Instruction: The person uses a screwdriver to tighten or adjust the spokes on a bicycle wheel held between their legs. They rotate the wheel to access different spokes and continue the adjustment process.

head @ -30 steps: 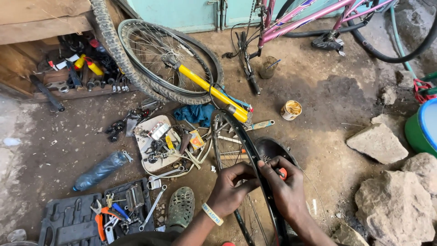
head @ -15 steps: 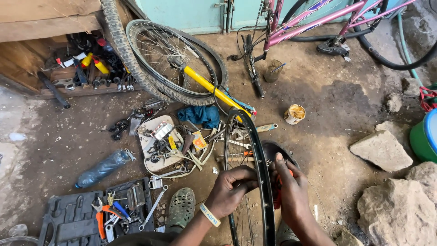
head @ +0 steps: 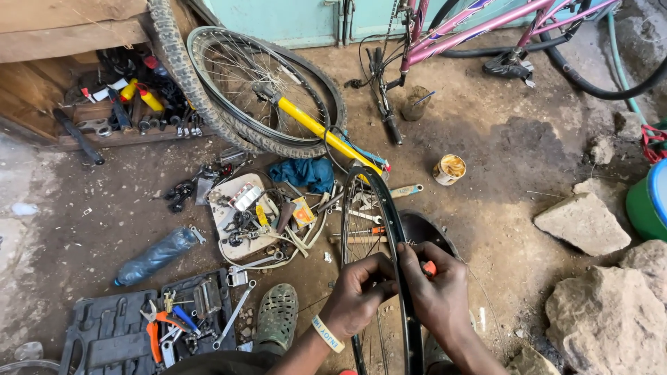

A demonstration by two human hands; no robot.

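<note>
While both hands close on it from opposite sides, the bare wheel rim (head: 381, 229) stands upright on edge at centre bottom of the head view, its spokes showing on the left.

- Left hand (head: 358, 295): fingers curled shut around the rim's left edge; pale wristband (head: 326, 335) at the wrist.
- Right hand (head: 439, 288): clamped on the rim's right edge, thumb across the black band; a small orange object (head: 430, 267) shows at the fingers, kind cannot be told.
- Dark round pan (head: 425, 232): on the ground just behind the right hand, partly hidden by the rim.
- Green clog (head: 276, 318): near the left forearm, lower left of the rim.
- Open black tool case (head: 104, 333): beside the clog, holding orange-handled pliers (head: 154, 326) and a spanner (head: 233, 316).
- Pale tray of small parts (head: 240, 219): left of the rim, with loose hand tools around it.
- Crushed plastic bottle (head: 156, 255): well left of the tray.
- Blue rag (head: 303, 173): beyond the tray, near the rim's top.
- Spoked wheel with tyre (head: 267, 90): leaning at upper centre, a yellow fork (head: 326, 132) lying across it.
- Small tin (head: 449, 169): on bare dirt, upper right of the rim.
- Pink bicycle frame (head: 479, 28): along the top edge.
- Wooden shelf of tools (head: 104, 104): upper left.
- Grey rocks (head: 583, 223): right side, with a green bucket (head: 646, 205) at the edge.
</note>
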